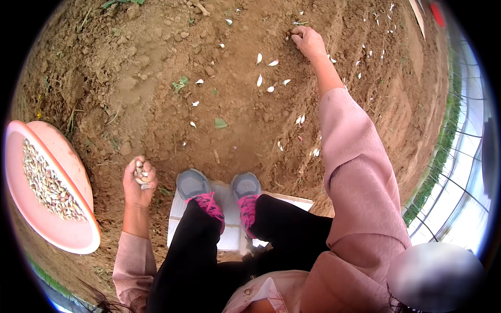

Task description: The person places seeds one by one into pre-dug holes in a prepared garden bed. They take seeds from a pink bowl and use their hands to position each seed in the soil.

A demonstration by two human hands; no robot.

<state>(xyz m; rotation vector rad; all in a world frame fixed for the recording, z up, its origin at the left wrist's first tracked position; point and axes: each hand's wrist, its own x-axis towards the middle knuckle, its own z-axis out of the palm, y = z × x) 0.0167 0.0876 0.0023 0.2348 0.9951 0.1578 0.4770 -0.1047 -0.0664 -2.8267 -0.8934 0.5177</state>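
My left hand [136,194] is closed around several garlic cloves [141,175], cupped at the left of my knees. Out at the end of my stretched arm, my right hand [309,43] reaches down to the soil at the upper middle, its fingers pinched together. The fingertips touch the ground, and what they hold, if anything, is hidden. Loose pale garlic cloves [259,58] lie scattered on the brown soil [151,68] to the left of and below that hand. A pink basin [65,151] with many cloves [46,182] inside stands tilted at the far left.
My grey shoes [193,182] with pink laces rest at a white board [228,240] lying on the soil. More white cloves [370,53] run in lines at the right. Beyond them are a green strip [443,151] and a wire-crossed translucent sheet [464,151]. Small weeds [180,83] dot the ground.
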